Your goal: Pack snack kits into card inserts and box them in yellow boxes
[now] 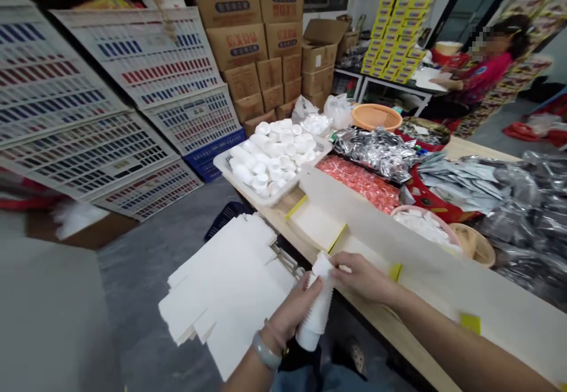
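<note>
A tall stack of nested white plastic cups (319,315) slants upward in front of my body. My left hand (292,309) is wrapped around the stack's middle, a bracelet on its wrist. At the upper end, my right hand (358,275) pinches the edge of the topmost cup, its fingertips partly hidden. Just beyond my hands are open white boxes with yellow edges (316,222), set in a row along the wooden table (279,219). Flat white card sheets (230,286) are piled to the left of the stack.
A white basket (266,199) heaped with cups stands at the table's far end. Red packets (358,182), silver packets (381,150) and a pink bowl (449,229) line the table's far side. Crates (159,55) and cartons (234,43) rise behind. A person (487,76) sits at the back right.
</note>
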The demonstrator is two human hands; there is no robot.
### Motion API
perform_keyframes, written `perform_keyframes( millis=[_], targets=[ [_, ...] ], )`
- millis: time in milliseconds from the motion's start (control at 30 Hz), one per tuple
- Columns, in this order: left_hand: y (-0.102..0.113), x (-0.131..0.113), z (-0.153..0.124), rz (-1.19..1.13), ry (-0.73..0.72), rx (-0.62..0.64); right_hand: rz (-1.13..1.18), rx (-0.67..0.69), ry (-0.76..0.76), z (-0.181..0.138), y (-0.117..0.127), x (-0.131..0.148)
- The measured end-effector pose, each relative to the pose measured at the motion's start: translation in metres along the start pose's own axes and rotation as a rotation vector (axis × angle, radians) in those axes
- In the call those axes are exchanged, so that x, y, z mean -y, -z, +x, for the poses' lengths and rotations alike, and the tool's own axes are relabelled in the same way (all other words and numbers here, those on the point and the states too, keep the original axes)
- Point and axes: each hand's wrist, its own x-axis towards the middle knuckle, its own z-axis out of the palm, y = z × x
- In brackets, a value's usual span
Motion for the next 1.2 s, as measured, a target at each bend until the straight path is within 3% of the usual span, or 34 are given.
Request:
perform_keyframes(
  millis=[67, 133, 200, 267, 400, 600, 800, 933, 1000, 1100, 1200],
  targets=[
    [0.021, -0.008, 0.004, 0.033, 0.034, 0.034, -0.035, 0.090, -0.020, 0.019, -0.019, 0.000],
    [0.035, -0.011, 0.007, 0.019, 0.148, 0.108, 0.070, 0.235, -0.093, 0.027, -0.029, -0.001],
    [0.039, -0.007, 0.009, -0.056, 0.302, 0.190, 0.226, 0.321, -0.194, 0.029, -0.033, -0.004],
    [0.038, 0.001, 0.009, -0.172, 0.406, 0.275, 0.310, 0.311, -0.274, 0.027, -0.034, -0.006],
    [0.032, 0.012, 0.008, -0.330, 0.281, 0.297, 0.290, 0.275, -0.316, 0.025, -0.034, -0.003],
    [0.036, 0.012, 0.000, -0.285, 0.096, 0.251, 0.239, 0.377, -0.318, 0.025, -0.042, 0.008],
    [0.040, 0.010, -0.001, -0.249, 0.062, 0.215, 0.214, 0.341, -0.252, 0.019, -0.052, 0.008],
    [0.043, 0.017, -0.003, -0.313, 0.113, 0.191, 0.129, 0.062, -0.175, 0.031, -0.045, 0.004],
    [0.047, 0.022, -0.005, -0.371, 0.142, 0.113, 0.089, -0.004, -0.160, 0.042, -0.046, 0.003],
    [0.056, 0.027, -0.009, -0.429, 0.117, 0.012, -0.038, 0.048, -0.108, 0.055, -0.060, 0.002],
    [0.062, 0.028, -0.012, -0.424, 0.103, 0.022, -0.074, 0.193, -0.089, 0.057, -0.080, 0.001]
  ],
)
